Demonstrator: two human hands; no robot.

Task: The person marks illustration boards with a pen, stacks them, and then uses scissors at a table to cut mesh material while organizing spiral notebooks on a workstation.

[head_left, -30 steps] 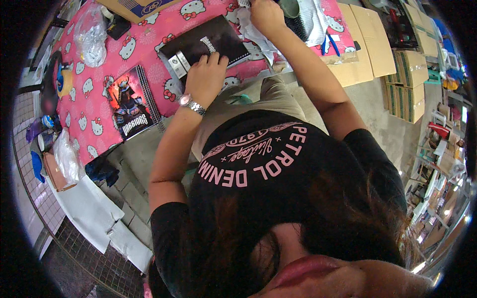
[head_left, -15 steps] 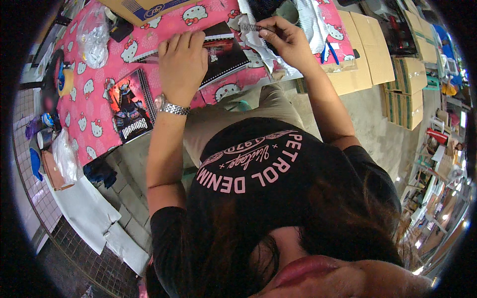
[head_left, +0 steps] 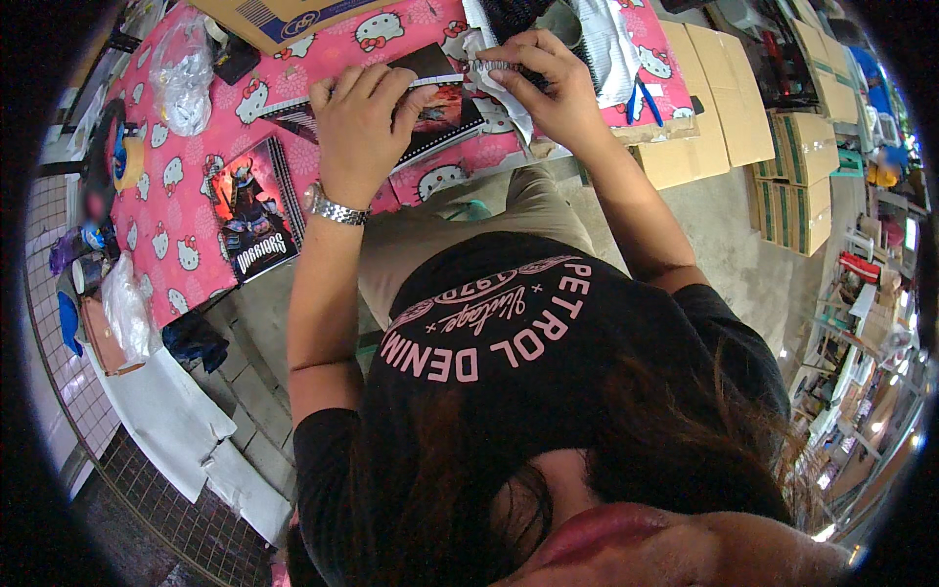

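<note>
Pink cat-patterned surface point(head_left: 318, 74) bears black rectangular sheets point(head_left: 438, 110). Left hand point(head_left: 367, 115) lies across them, grip unclear; right hand point(head_left: 556, 88) pinches dark spiral wire point(head_left: 489, 67).

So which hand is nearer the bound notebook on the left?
Left. The left hand is on sheets, beyond and right of the bound notebook; the right hand is farther right, pinching a coil.

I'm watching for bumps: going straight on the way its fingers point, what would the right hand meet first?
With the spiral coil leading, the right hand probably meets the black sheet by the left hand first; depth is unclear.
</note>
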